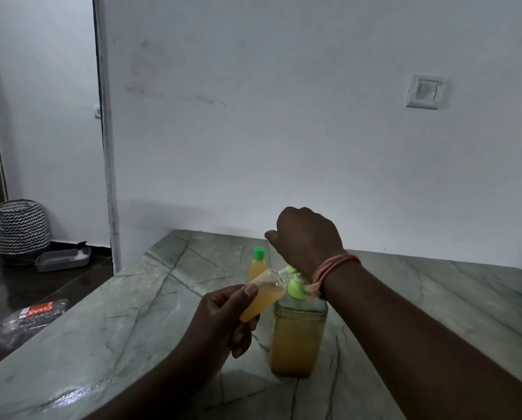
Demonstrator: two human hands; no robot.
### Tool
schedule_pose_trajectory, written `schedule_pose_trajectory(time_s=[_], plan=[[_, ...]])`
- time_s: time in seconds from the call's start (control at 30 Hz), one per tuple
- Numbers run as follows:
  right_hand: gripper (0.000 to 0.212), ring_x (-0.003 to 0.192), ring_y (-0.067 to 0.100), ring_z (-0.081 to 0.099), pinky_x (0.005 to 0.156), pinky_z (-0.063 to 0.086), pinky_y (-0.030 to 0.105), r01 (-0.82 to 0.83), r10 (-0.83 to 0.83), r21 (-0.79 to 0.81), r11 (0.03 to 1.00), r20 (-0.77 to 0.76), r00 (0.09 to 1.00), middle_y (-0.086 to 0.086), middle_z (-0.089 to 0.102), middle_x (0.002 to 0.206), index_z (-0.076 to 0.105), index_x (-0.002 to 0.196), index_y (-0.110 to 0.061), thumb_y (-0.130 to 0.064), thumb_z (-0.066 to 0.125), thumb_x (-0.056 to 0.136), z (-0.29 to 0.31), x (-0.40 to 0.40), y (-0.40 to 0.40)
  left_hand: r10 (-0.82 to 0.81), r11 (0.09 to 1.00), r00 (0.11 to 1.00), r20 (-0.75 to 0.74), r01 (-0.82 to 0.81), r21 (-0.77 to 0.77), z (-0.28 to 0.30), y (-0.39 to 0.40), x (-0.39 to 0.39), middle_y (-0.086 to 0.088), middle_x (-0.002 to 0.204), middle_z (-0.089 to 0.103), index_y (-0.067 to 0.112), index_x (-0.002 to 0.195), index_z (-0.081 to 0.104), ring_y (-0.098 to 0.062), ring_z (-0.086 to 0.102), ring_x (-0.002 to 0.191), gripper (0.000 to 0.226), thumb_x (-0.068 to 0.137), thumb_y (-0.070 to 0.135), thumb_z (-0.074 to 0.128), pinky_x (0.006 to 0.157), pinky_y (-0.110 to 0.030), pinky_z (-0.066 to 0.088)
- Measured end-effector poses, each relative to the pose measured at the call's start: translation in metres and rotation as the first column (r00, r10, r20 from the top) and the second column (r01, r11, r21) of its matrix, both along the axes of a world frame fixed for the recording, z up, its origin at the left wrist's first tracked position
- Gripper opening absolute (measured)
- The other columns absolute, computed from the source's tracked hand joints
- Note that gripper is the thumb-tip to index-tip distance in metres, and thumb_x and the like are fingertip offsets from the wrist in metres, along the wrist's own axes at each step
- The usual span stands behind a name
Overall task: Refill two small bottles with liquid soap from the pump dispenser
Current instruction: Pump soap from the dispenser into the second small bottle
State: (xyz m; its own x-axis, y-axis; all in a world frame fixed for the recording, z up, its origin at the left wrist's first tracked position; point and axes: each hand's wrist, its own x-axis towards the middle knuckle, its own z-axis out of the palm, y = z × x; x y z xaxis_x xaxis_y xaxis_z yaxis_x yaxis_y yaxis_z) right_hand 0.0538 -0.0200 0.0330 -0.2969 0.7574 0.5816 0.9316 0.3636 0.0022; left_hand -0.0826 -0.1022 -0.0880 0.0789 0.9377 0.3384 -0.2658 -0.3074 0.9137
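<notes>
A small clear plastic bottle, uncapped and partly filled with amber liquid soap [262, 298], was held tilted in the left hand [223, 316], the thumb and curled fingers closed round its lower body, its open neck brought up against the spout of the large clear pump dispenser with a green collar [299, 328]. The dispenser stood upright on the grey veined stone counter [132, 313], roughly two thirds full of the same amber soap. The right hand [305, 237] was positioned above the pump head, wrist bent and knuckles upward; the pump head itself was hidden beneath it, so whether the right grip was closed round it or merely pressing down could not be told.

Just behind and to the left of the dispenser, a second small bottle with a green cap [257, 266] stood upright on the counter, filled nearly to the shoulder and closed; it was judged to be finished. The held bottle appeared about half to two thirds full, so the task was judged well past halfway: further pumping, then capping and setting down of this bottle, seemed to remain. No loose cap for it could be made out. A pink band [335, 265] was worn on the right wrist
</notes>
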Motion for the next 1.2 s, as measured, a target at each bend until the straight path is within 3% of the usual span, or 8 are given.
schedule_pose_trajectory(time_s=[0.07, 0.2, 0.37, 0.57, 0.73, 0.83, 1.0, 1.2], plan=[[0.037, 0.07, 0.027, 0.053, 0.064, 0.04, 0.03, 0.01, -0.011, -0.045, 0.999, -0.023, 1.0, 0.003, 0.054, 0.075, 0.039, 0.064, -0.02, -0.042, 0.058, 0.088, -0.004, -0.001, 0.001, 0.004, 1.0, 1.0, 0.013, -0.004, -0.01, -0.001, 0.001, 0.0, -0.008, 0.055, 0.051, 0.016, 0.085, 0.076, -0.012, 0.038, 0.038, 0.028, 0.087, 0.04, 0.063, 0.039, -0.021, 0.036], [0.029, 0.07, 0.026, 0.05, 0.065, 0.041, 0.03, -0.011, 0.011, -0.025, 1.0, 0.02, 1.0, 0.005, 0.062, 0.084, 0.047, 0.074, -0.018, -0.041, 0.057, 0.09, -0.003, -0.003, -0.002, 0.004, 1.0, 1.0, 0.009, -0.004, -0.014, -0.001, 0.001, -0.001, -0.009, 0.055, 0.05, 0.016, 0.081, 0.076, -0.013, 0.037, 0.039, 0.029, 0.088, 0.042, 0.065, 0.04, -0.021, 0.036], [0.025, 0.086, 0.03, 0.062, 0.067, 0.04, 0.032, -0.032, 0.029, 0.027, 0.999, 0.095, 0.995, 0.007, 0.064, 0.093, 0.052, 0.081, -0.02, -0.043, 0.054, 0.091, 0.007, -0.002, -0.001, -0.017, 1.0, 0.999, 0.028, 0.017, 0.0, 0.002, -0.003, 0.001, -0.009, 0.056, 0.051, 0.018, 0.081, 0.077, -0.013, 0.038, 0.039, 0.027, 0.088, 0.041, 0.065, 0.039, -0.021, 0.036], [0.041, 0.067, 0.027, 0.05, 0.062, 0.038, 0.029, 0.003, -0.003, -0.051, 0.999, -0.011, 1.0, -0.001, 0.044, 0.065, 0.038, 0.061, -0.019, -0.044, 0.057, 0.087, -0.007, -0.001, 0.005, 0.005, 1.0, 1.0, 0.002, -0.005, -0.008, 0.0, 0.0, -0.001, -0.009, 0.057, 0.052, 0.021, 0.082, 0.077, -0.014, 0.039, 0.04, 0.027, 0.092, 0.043, 0.064, 0.04, -0.022, 0.036], [0.024, 0.077, 0.028, 0.058, 0.065, 0.04, 0.03, -0.029, 0.03, -0.033, 0.999, 0.053, 0.998, 0.005, 0.061, 0.084, 0.05, 0.078, -0.019, -0.039, 0.056, 0.089, -0.001, -0.004, 0.0, 0.008, 1.0, 1.0, 0.004, -0.007, -0.017, -0.001, -0.001, 0.0, -0.01, 0.057, 0.052, 0.017, 0.082, 0.076, -0.014, 0.039, 0.04, 0.027, 0.091, 0.038, 0.061, 0.04, -0.022, 0.036], [0.024, 0.084, 0.03, 0.061, 0.066, 0.039, 0.03, -0.041, 0.04, 0.01, 0.999, 0.094, 0.995, 0.006, 0.064, 0.092, 0.047, 0.079, -0.02, -0.04, 0.056, 0.09, 0.006, -0.003, -0.001, 0.0, 1.0, 1.0, 0.013, 0.0, -0.006, 0.0, -0.002, 0.001, -0.008, 0.055, 0.052, 0.017, 0.079, 0.076, -0.012, 0.039, 0.038, 0.028, 0.088, 0.04, 0.063, 0.039, -0.021, 0.036], [0.041, 0.067, 0.029, 0.05, 0.062, 0.037, 0.029, 0.004, -0.005, -0.025, 1.0, -0.04, 0.999, -0.001, 0.041, 0.063, 0.037, 0.06, -0.018, -0.041, 0.055, 0.088, -0.004, 0.0, 0.004, -0.018, 1.0, 1.0, 0.004, 0.018, 0.003, -0.001, 0.001, -0.001, -0.008, 0.057, 0.052, 0.018, 0.081, 0.076, -0.012, 0.038, 0.039, 0.027, 0.085, 0.043, 0.066, 0.04, -0.021, 0.035], [0.026, 0.08, 0.029, 0.06, 0.066, 0.041, 0.03, -0.016, 0.016, -0.024, 1.0, 0.01, 1.0, 0.004, 0.061, 0.084, 0.049, 0.076, -0.019, -0.04, 0.056, 0.09, -0.003, -0.001, -0.002, -0.009, 1.0, 1.0, 0.02, 0.009, -0.007, -0.002, 0.001, -0.001, -0.009, 0.057, 0.052, 0.01, 0.088, 0.075, -0.012, 0.038, 0.038, 0.036, 0.081, 0.045, 0.071, 0.039, -0.021, 0.035]])
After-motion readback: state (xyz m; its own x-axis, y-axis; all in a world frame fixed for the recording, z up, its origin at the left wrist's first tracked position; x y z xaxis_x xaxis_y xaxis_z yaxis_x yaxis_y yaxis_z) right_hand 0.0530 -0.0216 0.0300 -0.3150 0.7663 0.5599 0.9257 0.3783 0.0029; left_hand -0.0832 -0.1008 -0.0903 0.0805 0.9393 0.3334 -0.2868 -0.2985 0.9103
